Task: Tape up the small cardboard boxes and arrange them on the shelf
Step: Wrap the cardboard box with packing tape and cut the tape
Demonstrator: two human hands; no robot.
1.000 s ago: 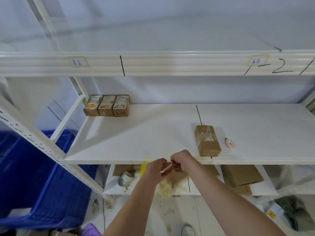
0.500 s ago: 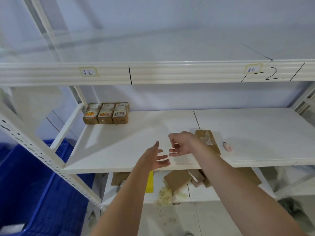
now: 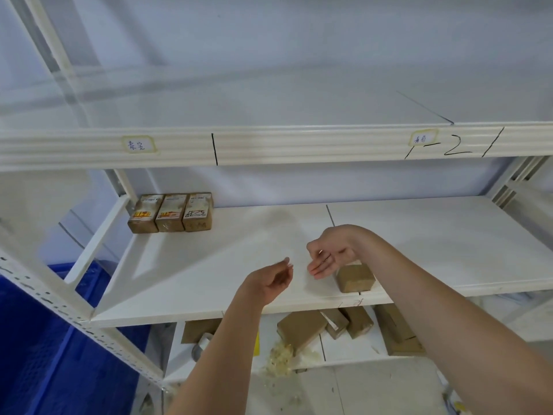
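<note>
Both hands hover empty over the middle shelf [image 3: 209,274]: left hand [image 3: 270,284] loosely curled, right hand [image 3: 329,254] with fingers relaxed. Just behind the right hand lies a small cardboard box [image 3: 354,278]; three labelled boxes [image 3: 170,212] line the shelf's back-left corner. Above, the beam [image 3: 269,145] reads "2".

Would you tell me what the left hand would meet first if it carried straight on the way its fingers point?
Probably the right hand: the left hand has its fingertips aimed up and right at the right one's extended fingers, though depth is unclear.

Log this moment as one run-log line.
left hand: empty, over shelf | right hand: empty, beside lone box | row of three boxes: back left
</note>
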